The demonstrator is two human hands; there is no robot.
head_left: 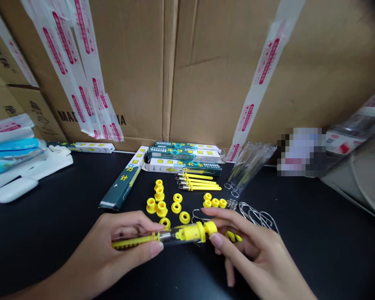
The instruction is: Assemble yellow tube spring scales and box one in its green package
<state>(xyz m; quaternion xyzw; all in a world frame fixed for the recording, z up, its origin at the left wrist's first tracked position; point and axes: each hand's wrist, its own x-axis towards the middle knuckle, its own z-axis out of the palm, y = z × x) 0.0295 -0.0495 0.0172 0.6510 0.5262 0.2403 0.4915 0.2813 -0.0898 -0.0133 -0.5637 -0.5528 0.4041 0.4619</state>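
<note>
The person's left hand (118, 237) wraps the left end of a clear plastic spring-scale tube (178, 235), its fingers (150, 227) curled closed over the top and the thumb (156, 248) pressing from the near side. A yellow graduated strip (133, 241) lies inside the tube. The tube is held level just above the black bench (50, 246), with a yellow cap (190, 231) and yellow end piece (210, 227) at its right end. The right hand (256, 254) is at that end, with its forefinger above the end piece and its thumb below; whether they grip it, I cannot tell. A yellow part (233, 237) shows just behind the right hand.

Beyond the tube lie yellow collars and rings (164, 204), a wire hook (198, 216), small yellow caps (214, 203), a coil spring (231, 204) and more wire hooks (256, 216). Farther still are yellow rods with metal ends (198, 183) and a bundle of clear tubes (246, 166). Green-and-white boxes (184, 156) are stacked past the rods, with another box (123, 179) lying to their left. Left of the tube are a white computer mouse (14, 189) and white gloves (50, 164). Taped cardboard cartons (175, 71) stand at the back of the bench.
</note>
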